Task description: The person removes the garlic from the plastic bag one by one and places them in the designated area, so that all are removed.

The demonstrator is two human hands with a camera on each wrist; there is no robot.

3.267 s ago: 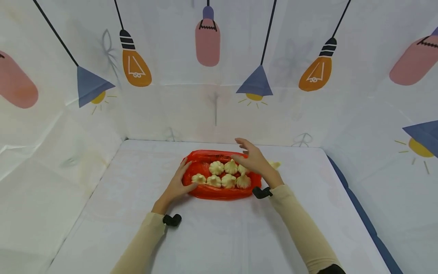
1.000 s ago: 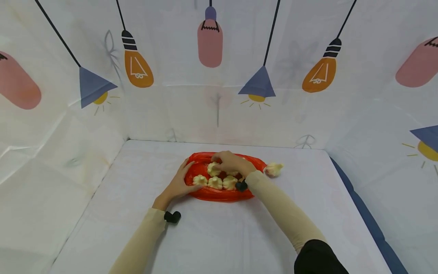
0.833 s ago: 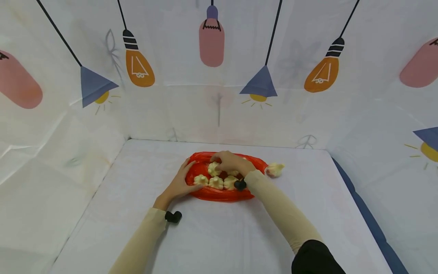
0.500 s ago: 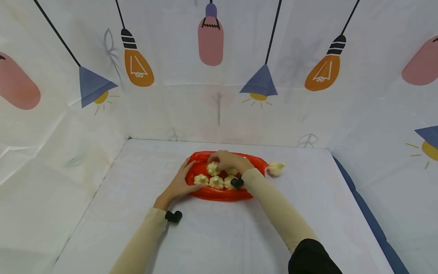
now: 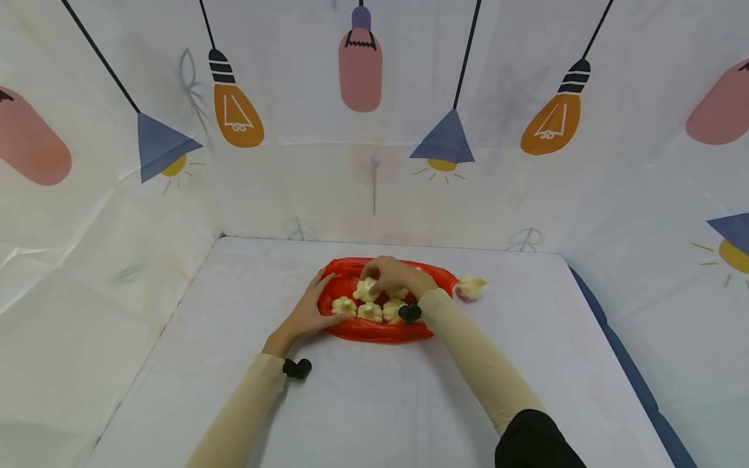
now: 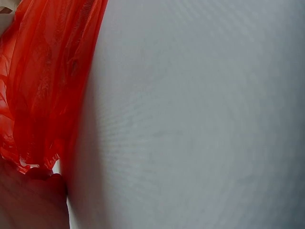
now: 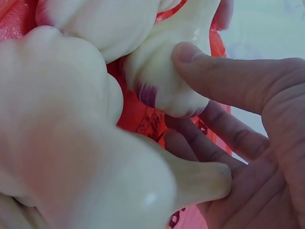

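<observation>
A red plastic bag (image 5: pixel 380 333) with its rim rolled down lies on the white table, several garlic bulbs inside. My left hand (image 5: pixel 305 311) rests at its left end, fingers spread along the rim and thumb toward the front bulbs. The left wrist view has the bag's crinkled side (image 6: pixel 52 81) above part of that hand. My right hand (image 5: pixel 394 274) reaches in from the right and pinches a garlic bulb (image 5: pixel 365 290) in the back row. Up close, the right thumb presses on that purple-streaked bulb (image 7: pixel 164 62), with fingers underneath. The right hand hides some bulbs behind it.
One more garlic bulb (image 5: pixel 470 288) lies outside the bag, by its right end. Front-row bulbs (image 5: pixel 370 312) sit close together near the bag's front rim. White sheets printed with lamps (image 5: pixel 441 140) stand behind and beside the table (image 5: pixel 363 403).
My right hand has come left and down from above the bag's right side onto the back-row bulb, which has tilted slightly. My left hand stays at the bag's left end.
</observation>
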